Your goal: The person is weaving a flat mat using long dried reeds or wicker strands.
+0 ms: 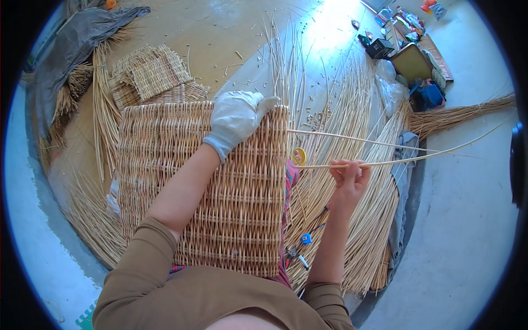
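A large woven wicker panel [231, 203] stretches across my lap, its rows of pale and reddish-brown rods running side to side. My left hand [236, 118], in a whitish work glove, grips the panel's far edge near the right corner, fingers mostly hidden behind it. Out past the panel's right edge, my bare right hand [350, 173] pinches a long pale wicker rod [407, 161]. That rod runs from the panel's edge through my fingers and curves up to the far right. A second thin rod [352, 137] also sticks out of the same edge, just beyond.
Long loose rods [363, 236] lie in a broad heap on the right. Smaller woven panels [159, 74] are stacked at the far left, near a grey cloth [82, 38]. A blue tape measure [306, 238], pliers [290, 254] and a yellow ring-shaped thing [299, 156] lie beside my lap.
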